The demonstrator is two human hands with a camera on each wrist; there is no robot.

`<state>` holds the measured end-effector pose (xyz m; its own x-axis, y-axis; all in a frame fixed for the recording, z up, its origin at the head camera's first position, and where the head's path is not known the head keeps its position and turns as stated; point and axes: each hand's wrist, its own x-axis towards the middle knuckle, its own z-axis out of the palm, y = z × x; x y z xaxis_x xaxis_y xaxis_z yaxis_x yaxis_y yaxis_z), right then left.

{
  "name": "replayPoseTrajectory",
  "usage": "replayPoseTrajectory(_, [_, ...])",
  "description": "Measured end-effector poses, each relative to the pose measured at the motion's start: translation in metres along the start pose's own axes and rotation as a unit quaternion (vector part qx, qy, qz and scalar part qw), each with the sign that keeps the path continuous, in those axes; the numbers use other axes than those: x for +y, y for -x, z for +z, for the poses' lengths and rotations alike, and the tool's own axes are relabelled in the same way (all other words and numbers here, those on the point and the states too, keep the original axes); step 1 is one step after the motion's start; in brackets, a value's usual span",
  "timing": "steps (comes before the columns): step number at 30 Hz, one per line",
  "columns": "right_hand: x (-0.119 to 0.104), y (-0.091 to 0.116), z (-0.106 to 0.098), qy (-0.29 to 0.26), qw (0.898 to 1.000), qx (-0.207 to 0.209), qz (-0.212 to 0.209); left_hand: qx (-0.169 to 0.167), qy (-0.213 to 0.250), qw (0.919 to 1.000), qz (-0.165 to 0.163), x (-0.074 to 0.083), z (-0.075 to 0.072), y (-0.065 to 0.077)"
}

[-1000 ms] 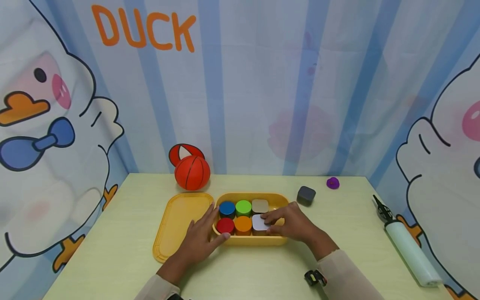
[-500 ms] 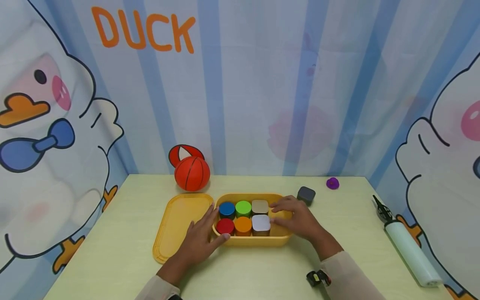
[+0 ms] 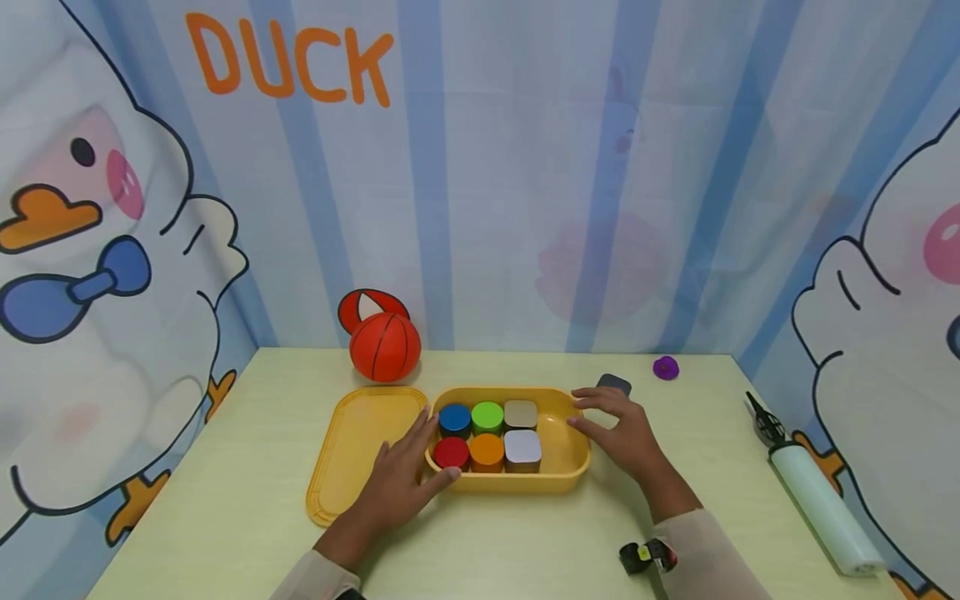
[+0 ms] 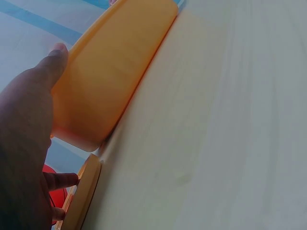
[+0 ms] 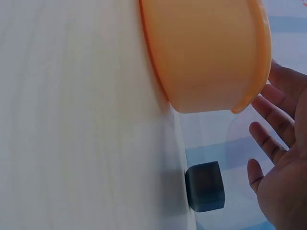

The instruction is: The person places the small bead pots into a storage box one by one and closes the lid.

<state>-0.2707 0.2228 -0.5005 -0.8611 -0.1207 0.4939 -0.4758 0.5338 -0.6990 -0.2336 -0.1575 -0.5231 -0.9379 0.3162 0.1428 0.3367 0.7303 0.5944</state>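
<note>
Your right hand (image 3: 618, 429), fingers parted, holding nothing, now away from white-topped block (image 3: 522, 447), at yellow box's (image 3: 510, 483) right rim. Block inside, front row, right of orange-topped block (image 3: 487, 451); placement seemingly settled. Your left hand (image 3: 401, 483) spread at left end, gripping nothing.

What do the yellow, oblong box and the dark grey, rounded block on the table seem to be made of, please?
The yellow, oblong box is probably moulded plastic with a satin finish: its walls look smooth and seamless. The dark grey, rounded block looks smooth and fairly matte; it may be plastic or painted wood, as no grain shows.
</note>
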Motion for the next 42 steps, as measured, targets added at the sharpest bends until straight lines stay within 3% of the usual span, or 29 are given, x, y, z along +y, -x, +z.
replayPoseTrajectory(11, [0.022, 0.002, -0.007, -0.020, 0.991, 0.073, 0.108, 0.002, 0.005, 1.0000, 0.001, 0.003, -0.001, 0.002])
replayPoseTrajectory(19, [0.035, 0.005, -0.009, -0.023, 0.983, 0.118, 0.141, -0.008, -0.002, 0.9999, -0.010, 0.000, 0.001, 0.000])
replayPoseTrajectory(29, [0.046, 0.004, -0.012, -0.031, 0.978, 0.080, 0.191, -0.009, -0.003, 0.9999, -0.012, -0.001, 0.001, -0.001])
replayPoseTrajectory(42, [0.059, -0.006, -0.014, -0.037, 0.973, 0.040, 0.223, -0.004, 0.000, 1.0000, -0.005, -0.001, 0.000, 0.000])
